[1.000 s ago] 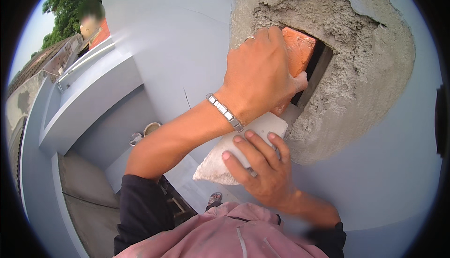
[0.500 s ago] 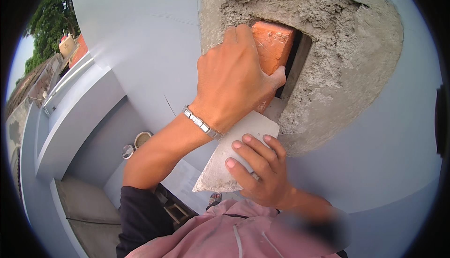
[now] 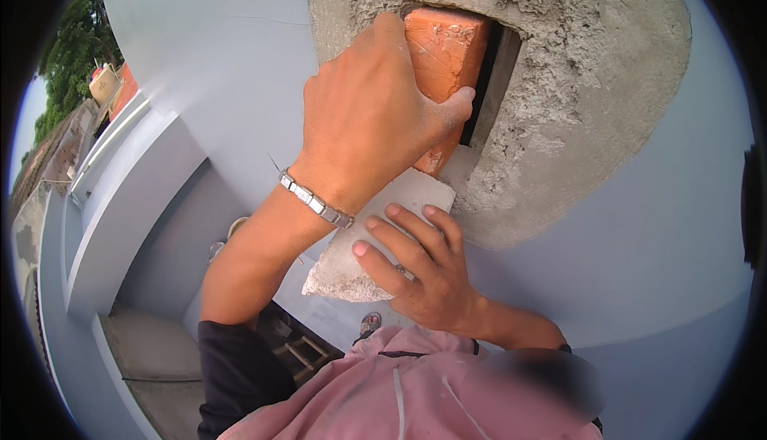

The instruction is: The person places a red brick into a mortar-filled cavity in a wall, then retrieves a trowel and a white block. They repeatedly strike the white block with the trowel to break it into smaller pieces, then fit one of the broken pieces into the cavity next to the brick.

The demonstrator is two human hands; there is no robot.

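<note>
My left hand (image 3: 363, 108), with a silver link bracelet at the wrist, is wrapped round an orange brick (image 3: 446, 52). The fingers go over its left side and the thumb presses on its right side. The brick sits in a rectangular opening (image 3: 490, 80) in the wall, with a dark gap along its right. Just below, my right hand (image 3: 431, 276) holds a pale grey, roughly triangular slab (image 3: 351, 260), fingers spread over its face. The slab's upper end meets the lower end of the brick; its underside and my right thumb are hidden.
Rough grey mortar (image 3: 575, 112) surrounds the opening on the pale blue wall (image 3: 607, 280). Down to the left are a curved ledge (image 3: 120, 200), a brown panelled surface (image 3: 156, 344) and a wooden ladder-like frame (image 3: 304, 356). A sandalled foot (image 3: 370, 322) shows far below.
Both hands, the brick and the wall opening appear higher and further left in the picture, as the view has shifted. Both grips look the same.
</note>
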